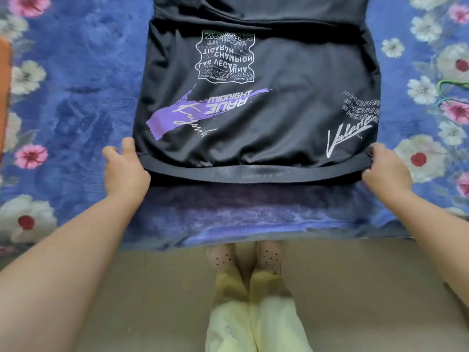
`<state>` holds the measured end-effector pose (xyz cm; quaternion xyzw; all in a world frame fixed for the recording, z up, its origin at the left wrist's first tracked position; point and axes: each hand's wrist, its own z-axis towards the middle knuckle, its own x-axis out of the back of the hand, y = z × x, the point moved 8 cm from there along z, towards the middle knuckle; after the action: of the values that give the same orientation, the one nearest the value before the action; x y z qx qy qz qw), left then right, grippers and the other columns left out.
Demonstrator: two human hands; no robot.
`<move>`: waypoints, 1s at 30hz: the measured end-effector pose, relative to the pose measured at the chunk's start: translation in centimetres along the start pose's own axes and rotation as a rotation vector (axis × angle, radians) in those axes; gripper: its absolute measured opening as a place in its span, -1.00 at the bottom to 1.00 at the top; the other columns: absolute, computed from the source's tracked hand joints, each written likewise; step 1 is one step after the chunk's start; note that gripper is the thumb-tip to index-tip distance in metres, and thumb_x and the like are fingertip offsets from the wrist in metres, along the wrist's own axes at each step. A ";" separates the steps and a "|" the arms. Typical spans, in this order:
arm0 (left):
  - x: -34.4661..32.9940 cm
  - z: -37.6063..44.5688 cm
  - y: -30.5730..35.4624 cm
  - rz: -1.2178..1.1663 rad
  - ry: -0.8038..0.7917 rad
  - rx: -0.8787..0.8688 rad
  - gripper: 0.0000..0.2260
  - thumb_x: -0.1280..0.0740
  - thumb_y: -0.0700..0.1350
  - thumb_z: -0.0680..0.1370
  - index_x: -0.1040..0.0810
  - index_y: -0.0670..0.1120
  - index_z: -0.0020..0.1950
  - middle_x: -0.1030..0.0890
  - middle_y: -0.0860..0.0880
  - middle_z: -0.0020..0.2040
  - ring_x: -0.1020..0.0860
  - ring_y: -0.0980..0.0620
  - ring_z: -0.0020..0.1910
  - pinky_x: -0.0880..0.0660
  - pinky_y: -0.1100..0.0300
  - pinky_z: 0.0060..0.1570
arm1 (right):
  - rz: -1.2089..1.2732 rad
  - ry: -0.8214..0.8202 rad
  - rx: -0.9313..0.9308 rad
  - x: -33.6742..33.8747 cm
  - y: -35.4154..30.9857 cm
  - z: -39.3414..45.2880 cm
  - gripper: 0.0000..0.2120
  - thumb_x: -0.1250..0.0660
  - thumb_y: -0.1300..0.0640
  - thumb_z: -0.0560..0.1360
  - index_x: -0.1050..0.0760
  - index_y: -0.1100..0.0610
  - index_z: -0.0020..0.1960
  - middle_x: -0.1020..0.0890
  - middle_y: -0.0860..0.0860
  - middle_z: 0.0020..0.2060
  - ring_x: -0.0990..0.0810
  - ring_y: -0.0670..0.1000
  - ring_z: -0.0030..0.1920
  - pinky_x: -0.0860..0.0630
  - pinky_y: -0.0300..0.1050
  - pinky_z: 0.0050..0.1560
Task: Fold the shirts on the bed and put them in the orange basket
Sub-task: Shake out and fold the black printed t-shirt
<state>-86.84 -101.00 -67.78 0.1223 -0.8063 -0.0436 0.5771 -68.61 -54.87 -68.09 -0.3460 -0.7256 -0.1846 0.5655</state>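
Black and printed in white and purple, the shirt point(256, 97) is lying spread across the blue flowered blanket point(76, 102) on the bed, its ribbed hem point(253, 174) nearest you at the bed's edge. You are holding that hem at both corners: your left hand point(125, 168) is gripping the left corner with fingers curled over the cloth, and your right hand point(385, 168) is pinching the right corner, its fingertips tucked under the band.

It looks like you are getting ready to carry the hem up toward the collar for a fold. To do this well, be keeping both corners level and the hem taut between them, so the sagging middle is not dragging creases into the body. Be lifting only enough to clear the blanket, then laying the hem down square to the sides. The cloth is bunching a little just above the hem, so smoothing it first would probably be helping.

An orange edge point(3, 97) is showing at the far left; whether that is the basket cannot be told from here.
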 end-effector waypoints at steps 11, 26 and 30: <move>0.6 -0.2 -0.5 0.484 -0.159 -0.223 -0.70 -0.15 -0.37 0.47 -0.44 -0.09 0.11 -0.44 -0.15 -0.20 -0.39 -0.16 -0.23 -0.28 0.08 -0.31 | -0.429 -0.147 0.185 1.5 1.6 -2.2 -0.80 -0.20 0.34 0.47 -0.36 0.28 0.09 -0.56 0.33 -0.15 -0.56 0.33 -0.16 -0.33 0.02 -0.28; -3.7 -2.2 1.3 1.045 -0.244 -0.468 -0.74 -0.18 -0.20 0.53 -0.37 -0.03 0.21 -0.41 -0.05 0.09 -0.43 -0.04 0.10 -0.37 0.13 0.00 | -0.726 -0.230 0.264 -2.6 2.0 -3.5 -0.79 -0.16 0.30 0.49 -0.37 0.26 0.13 -0.46 0.22 0.03 -0.46 0.22 0.08 -0.40 0.03 -0.06; -4.4 -3.0 2.7 1.051 -0.211 -0.656 -0.70 -0.23 -0.03 0.50 -0.39 -0.11 0.18 -0.36 -0.10 0.14 -0.38 -0.09 0.16 -0.05 -0.18 0.37 | -0.804 -0.258 0.240 -3.6 0.9 -4.8 -0.59 -0.25 -0.08 0.44 -0.35 0.18 0.15 -0.40 0.15 0.13 -0.39 0.15 0.15 -0.37 -0.03 0.07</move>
<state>-83.06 -97.05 -70.21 -0.4789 -0.7559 -0.0111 0.4462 -64.27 -58.47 -70.23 0.0121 -0.8834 -0.2598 0.3897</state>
